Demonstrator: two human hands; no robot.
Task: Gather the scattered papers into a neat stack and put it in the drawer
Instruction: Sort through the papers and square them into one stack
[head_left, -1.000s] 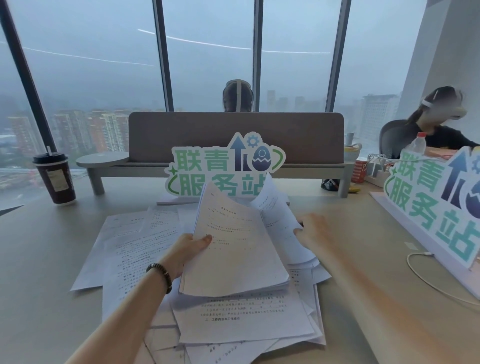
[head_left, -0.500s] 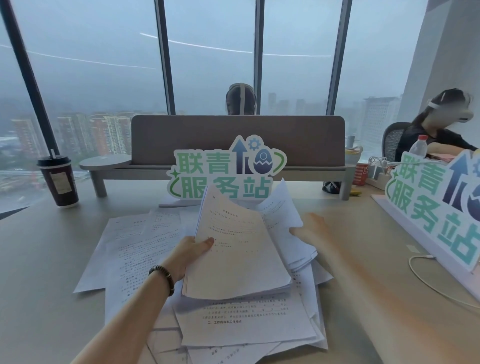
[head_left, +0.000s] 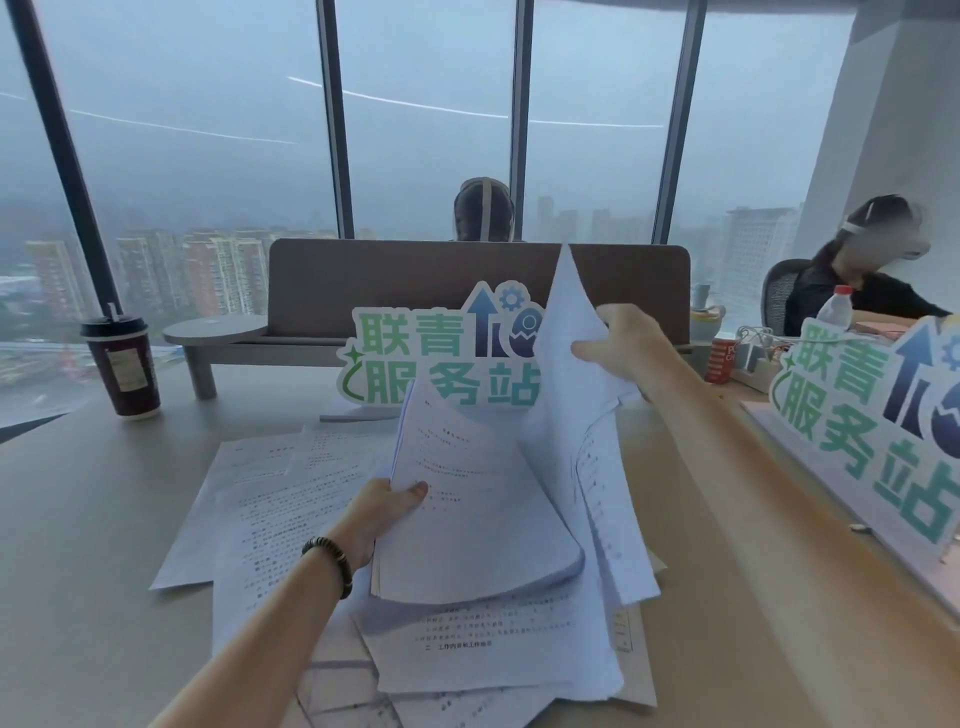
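My left hand (head_left: 387, 512) grips a thick bundle of printed papers (head_left: 478, 514) by its left edge, tilted up above the desk. My right hand (head_left: 623, 338) pinches a second batch of sheets (head_left: 576, 395) by the upper right edge and holds them lifted almost upright, right of the bundle. More loose papers (head_left: 270, 499) lie spread on the desk to the left, and others (head_left: 493, 654) lie in front under the bundle. No drawer is in view.
A green sign board (head_left: 441, 358) stands behind the papers, and another (head_left: 872, 426) along the right edge. A dark coffee cup (head_left: 122, 364) sits far left. A grey partition (head_left: 415, 280) with a side shelf crosses the back. A person (head_left: 878, 270) sits at the right.
My right hand has lifted its sheets from the desk up to a near upright position. My left hand still holds the bundle in about the same place.
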